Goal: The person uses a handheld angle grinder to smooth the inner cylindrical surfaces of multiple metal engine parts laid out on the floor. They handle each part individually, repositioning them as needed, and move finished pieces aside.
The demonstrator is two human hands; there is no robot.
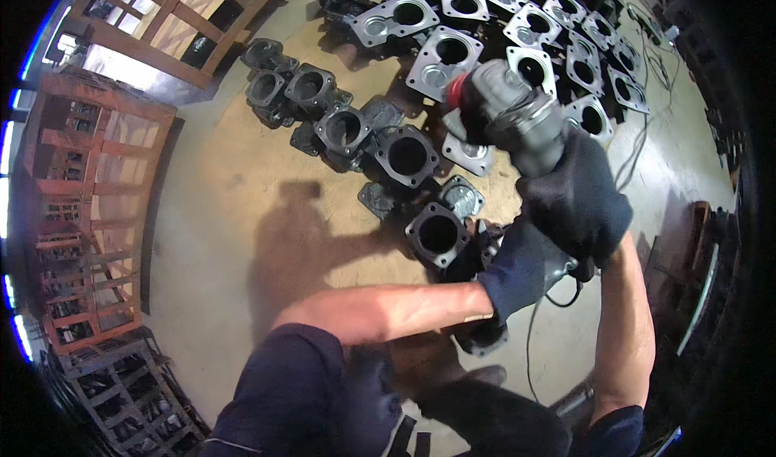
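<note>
Both my gloved hands are closed round a grey corded power tool with a red ring at its head, apparently a grinder (517, 117). My left hand (546, 202) reaches across from the left, its dark blue cuff over the wrist. My right hand (605, 214) grips beside it, and the two gloves overlap, so the single fingers are hard to make out. The tool is held above grey metal castings with round bores. Just under its head lies a flat flanged casting (469, 154); to the left stands an upright casting (406, 156), with another casting (437, 235) nearer me.
More flanged castings (447, 52) crowd the far right in rows. Dark castings (310, 87) form a line at the far left. Wooden crates (105, 186) stand along the left, above a dark slatted crate (129, 400). A thin cord (529, 352) trails down the floor.
</note>
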